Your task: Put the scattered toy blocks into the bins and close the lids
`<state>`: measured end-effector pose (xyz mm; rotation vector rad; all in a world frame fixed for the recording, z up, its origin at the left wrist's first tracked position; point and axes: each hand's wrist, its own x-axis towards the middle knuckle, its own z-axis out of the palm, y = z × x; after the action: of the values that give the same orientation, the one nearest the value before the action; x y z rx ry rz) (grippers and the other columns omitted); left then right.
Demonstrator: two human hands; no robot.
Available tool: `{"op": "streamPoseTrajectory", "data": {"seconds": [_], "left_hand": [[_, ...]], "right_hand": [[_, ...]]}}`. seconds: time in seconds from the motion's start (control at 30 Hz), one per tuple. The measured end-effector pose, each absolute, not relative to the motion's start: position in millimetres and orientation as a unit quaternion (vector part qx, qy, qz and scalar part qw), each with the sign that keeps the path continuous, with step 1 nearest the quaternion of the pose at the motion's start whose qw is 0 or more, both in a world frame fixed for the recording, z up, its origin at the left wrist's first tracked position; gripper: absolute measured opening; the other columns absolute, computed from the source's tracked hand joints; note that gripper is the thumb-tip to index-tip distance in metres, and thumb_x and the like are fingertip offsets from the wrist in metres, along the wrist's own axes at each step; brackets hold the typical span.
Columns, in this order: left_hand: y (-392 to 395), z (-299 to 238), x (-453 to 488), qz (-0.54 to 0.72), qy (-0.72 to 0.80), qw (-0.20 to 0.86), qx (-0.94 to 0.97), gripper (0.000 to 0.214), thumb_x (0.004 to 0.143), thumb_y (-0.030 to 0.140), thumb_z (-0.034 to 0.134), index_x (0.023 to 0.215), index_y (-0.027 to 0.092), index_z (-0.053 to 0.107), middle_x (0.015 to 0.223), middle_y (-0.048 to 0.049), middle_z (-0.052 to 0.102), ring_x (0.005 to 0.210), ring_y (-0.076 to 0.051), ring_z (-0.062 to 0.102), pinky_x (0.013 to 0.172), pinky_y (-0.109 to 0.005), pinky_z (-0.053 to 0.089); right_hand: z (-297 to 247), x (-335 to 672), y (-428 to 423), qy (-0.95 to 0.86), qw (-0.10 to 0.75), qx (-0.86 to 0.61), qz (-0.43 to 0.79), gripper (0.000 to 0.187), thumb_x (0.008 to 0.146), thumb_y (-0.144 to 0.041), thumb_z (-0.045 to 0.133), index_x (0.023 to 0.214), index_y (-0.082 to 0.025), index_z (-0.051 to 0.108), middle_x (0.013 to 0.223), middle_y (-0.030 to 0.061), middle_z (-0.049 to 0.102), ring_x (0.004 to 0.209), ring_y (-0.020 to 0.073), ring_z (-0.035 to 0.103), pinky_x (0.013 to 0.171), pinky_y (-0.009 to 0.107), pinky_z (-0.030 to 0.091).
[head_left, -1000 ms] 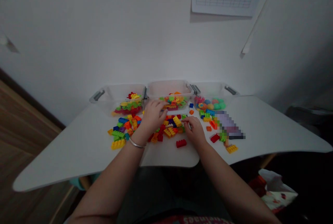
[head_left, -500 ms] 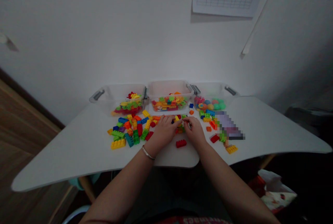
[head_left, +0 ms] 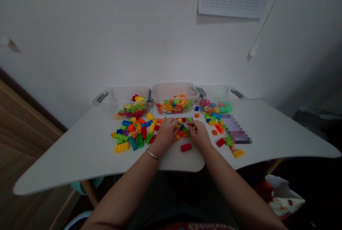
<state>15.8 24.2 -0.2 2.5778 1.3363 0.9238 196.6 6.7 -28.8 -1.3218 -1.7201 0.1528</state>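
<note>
Clear plastic tubs with grey clip handles stand in a row along the far edge of the white table (head_left: 77, 148). Left of the middle tub (head_left: 175, 91), a left tub (head_left: 125, 94) holds red, green and yellow pieces. In front of the middle tub and off to its left, loose plastic building bricks (head_left: 136, 130) lie in a spread of yellow, orange, red, green and blue, with a teal brick (head_left: 133, 143) among them and a long yellow brick (head_left: 122, 147) nearest you.

Your left hand (head_left: 167, 134), a thin metal bangle (head_left: 153, 155) on its wrist, sits in front of the middle tub with its fingers curled down toward the bricks; you can't tell from this view whether it grips one. Your right hand (head_left: 199, 135) is just right of it, thumb and forefinger pinched together beside a small cluster of bricks (head_left: 183, 130); any piece in that pinch is too small to make out.

A red brick (head_left: 186, 147) lies apart, nearer you than the middle tub. Right of the middle tub, a right tub (head_left: 215, 93) holds rounded pink, orange, blue and green pieces. More bricks (head_left: 213, 119) spread in front of it, around a pixelated patch (head_left: 235, 130), with a yellow brick (head_left: 237, 153) farthest right.
</note>
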Motion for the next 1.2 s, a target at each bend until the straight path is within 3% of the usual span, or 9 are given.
{"op": "streamPoseTrajectory", "data": {"seconds": [0.1,0.17,0.33,0.47,0.63,0.7,0.77,1.0,1.2], "left_hand": [[27,-2,14,0.327,0.448,0.074,0.829,0.017,0.085,0.011,0.058,0.098,0.02,0.064,0.104,-0.0048,0.069,0.103,-0.021,0.062,0.113,-0.055,0.029],[30,-3,12,0.353,0.442,0.089,0.82,0.021,0.081,0.006,0.058,0.095,0.02,0.065,0.103,-0.0045,0.07,0.103,-0.022,0.062,0.111,-0.055,0.032],[37,4,2,0.469,0.382,0.111,0.789,0.02,0.077,0.005,0.058,0.087,0.021,0.065,0.096,-0.0047,0.068,0.098,-0.02,0.063,0.095,-0.042,0.05],[44,27,-14,0.595,0.376,0.072,0.707,0.01,0.083,0.014,0.058,0.085,0.021,0.065,0.098,-0.0048,0.065,0.099,-0.019,0.062,0.093,-0.039,0.051],[65,70,-38,0.639,0.411,0.0,0.651,0.011,0.083,0.014,0.056,0.089,0.02,0.064,0.102,-0.005,0.062,0.101,-0.019,0.06,0.085,-0.034,0.053],[75,86,-43,0.616,0.428,-0.022,0.661,0.016,0.083,0.012,0.053,0.093,0.019,0.065,0.106,-0.0072,0.061,0.103,-0.02,0.059,0.08,-0.032,0.053],[81,98,-45,0.556,0.442,-0.061,0.702,0.02,0.082,0.01,0.052,0.094,0.018,0.066,0.105,-0.0081,0.063,0.103,-0.022,0.058,0.087,-0.036,0.051],[86,106,-39,0.231,0.443,-0.181,0.847,0.027,0.088,0.01,0.046,0.099,0.015,0.071,0.105,-0.0123,0.07,0.106,-0.027,0.059,0.096,-0.044,0.044],[90,91,-29,0.199,0.461,-0.177,0.847,0.038,0.088,0.015,0.044,0.119,0.01,0.064,0.109,-0.0148,0.07,0.101,-0.027,0.062,0.095,-0.043,0.046]], "right_hand": [[-28,197,6,-0.7,0.465,-0.538,0.063,0.018,0.084,-0.018,0.048,0.091,-0.021,0.065,0.089,0.0083,0.067,0.087,0.0248,0.059,0.081,0.041,0.048],[-28,196,6,-0.7,0.466,-0.537,0.064,0.018,0.084,-0.018,0.048,0.091,-0.021,0.065,0.089,0.0086,0.067,0.087,0.0249,0.059,0.081,0.041,0.048],[-27,196,7,-0.702,0.468,-0.533,0.067,0.018,0.085,-0.019,0.047,0.089,-0.021,0.065,0.088,0.0084,0.067,0.087,0.0242,0.06,0.081,0.04,0.048],[-28,197,7,-0.702,0.466,-0.534,0.069,0.018,0.085,-0.018,0.047,0.089,-0.021,0.065,0.088,0.0083,0.067,0.087,0.024,0.06,0.08,0.04,0.049],[-28,197,5,-0.704,0.462,-0.534,0.077,0.019,0.086,-0.019,0.047,0.091,-0.021,0.066,0.09,0.0088,0.067,0.089,0.0243,0.06,0.079,0.04,0.05],[-28,197,5,-0.704,0.46,-0.534,0.082,0.019,0.086,-0.019,0.048,0.091,-0.021,0.066,0.09,0.0088,0.067,0.089,0.0244,0.059,0.078,0.04,0.05],[-27,196,5,-0.703,0.461,-0.535,0.085,0.019,0.086,-0.019,0.048,0.091,-0.021,0.066,0.09,0.0088,0.067,0.089,0.0244,0.059,0.077,0.04,0.05],[-28,195,5,-0.703,0.464,-0.53,0.097,0.019,0.085,-0.018,0.048,0.091,-0.022,0.066,0.091,0.0082,0.067,0.092,0.0246,0.06,0.077,0.04,0.051],[-28,195,6,-0.704,0.464,-0.528,0.098,0.02,0.085,-0.018,0.048,0.09,-0.023,0.067,0.089,0.0078,0.067,0.09,0.0244,0.061,0.078,0.04,0.051]]}}
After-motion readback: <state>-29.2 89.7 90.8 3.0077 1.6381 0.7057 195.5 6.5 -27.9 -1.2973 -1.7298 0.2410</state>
